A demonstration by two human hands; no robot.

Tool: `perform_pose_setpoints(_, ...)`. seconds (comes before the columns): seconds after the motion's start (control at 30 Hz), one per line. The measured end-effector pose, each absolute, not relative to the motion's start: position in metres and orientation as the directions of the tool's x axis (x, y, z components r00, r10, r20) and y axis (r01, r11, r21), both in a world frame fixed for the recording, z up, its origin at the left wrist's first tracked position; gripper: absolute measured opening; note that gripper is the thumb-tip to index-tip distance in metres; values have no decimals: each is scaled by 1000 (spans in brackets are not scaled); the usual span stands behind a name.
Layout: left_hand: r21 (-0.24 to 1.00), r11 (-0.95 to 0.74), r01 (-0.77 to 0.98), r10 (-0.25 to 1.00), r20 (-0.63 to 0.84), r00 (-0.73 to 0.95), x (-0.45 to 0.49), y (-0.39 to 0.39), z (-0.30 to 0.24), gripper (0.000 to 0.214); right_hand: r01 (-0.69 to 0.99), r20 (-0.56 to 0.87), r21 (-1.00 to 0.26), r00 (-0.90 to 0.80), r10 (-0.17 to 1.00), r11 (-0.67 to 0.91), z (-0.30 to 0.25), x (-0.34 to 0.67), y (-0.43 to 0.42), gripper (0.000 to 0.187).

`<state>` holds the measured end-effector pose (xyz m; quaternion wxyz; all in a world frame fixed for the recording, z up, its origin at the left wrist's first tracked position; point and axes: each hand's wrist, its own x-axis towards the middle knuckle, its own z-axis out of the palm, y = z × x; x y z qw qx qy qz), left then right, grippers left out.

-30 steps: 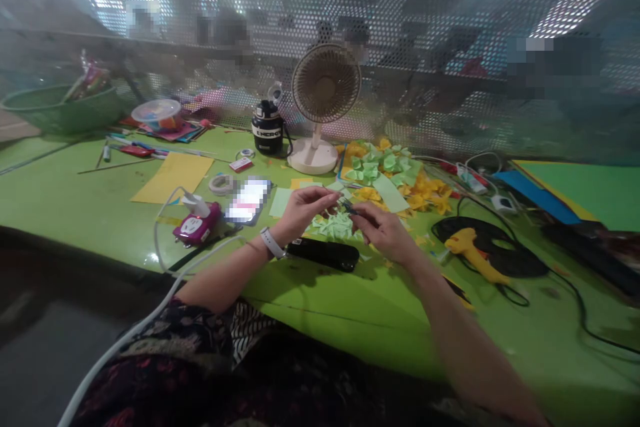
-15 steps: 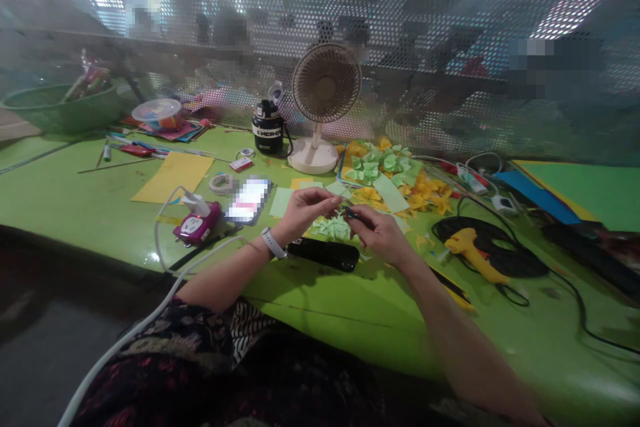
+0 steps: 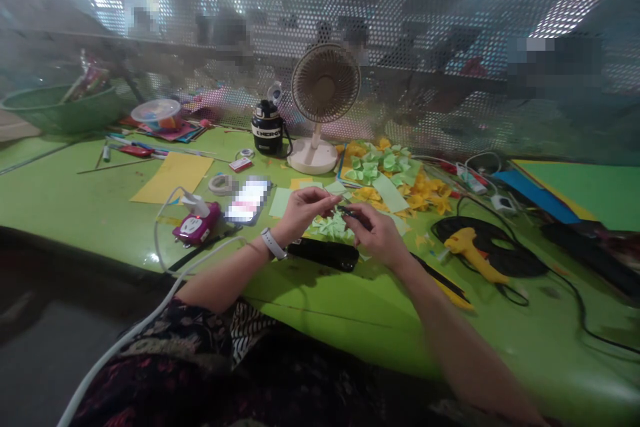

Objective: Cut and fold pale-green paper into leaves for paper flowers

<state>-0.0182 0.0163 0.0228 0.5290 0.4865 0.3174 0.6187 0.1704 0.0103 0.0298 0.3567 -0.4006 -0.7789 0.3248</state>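
Head view: both hands meet over a heap of light-green paper pieces (image 3: 333, 227), right hand clamped on a small dark tool.
Right hand (image 3: 381, 233) closes around the dark tool (image 3: 349, 211), likely scissors; blades too small to confirm. Left hand (image 3: 307, 210) has thumb and fingertips pinched together at the tool's tip, perhaps steadying a scrap; cannot tell what. Heap lies directly beneath, probably so offcuts or finished bits drop together. Black case (image 3: 325, 254) sits just nearer the body, below the working spot. Beyond, green paper flowers (image 3: 370, 167) and yellow paper flowers (image 3: 431, 193) seem grouped by colour. Yellow glue gun (image 3: 475, 255) rests partly on a black disc (image 3: 523, 259), presumably keeping it off the green table (image 3: 310, 320).
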Motion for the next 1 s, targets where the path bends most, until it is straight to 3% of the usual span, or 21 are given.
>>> perform_pose_setpoints(0.4, 911, -190, -367, 964, 244, 106, -19, 17, 22, 33, 319, 232, -848, -495, 837, 424, 31, 173, 16, 31)
perform_pose_setpoints(0.6, 906, -231, -355, 962, 267, 56, -19, 16, 23, 32, 374, 327, -787, -420, 846, 490, 25, 168, 12, 32)
perform_pose_setpoints(1.0, 917, -240, -318, 957, 278, 81, -19, 17, 22, 33, 363, 253, -819, -468, 847, 445, 30, 170, 13, 34)
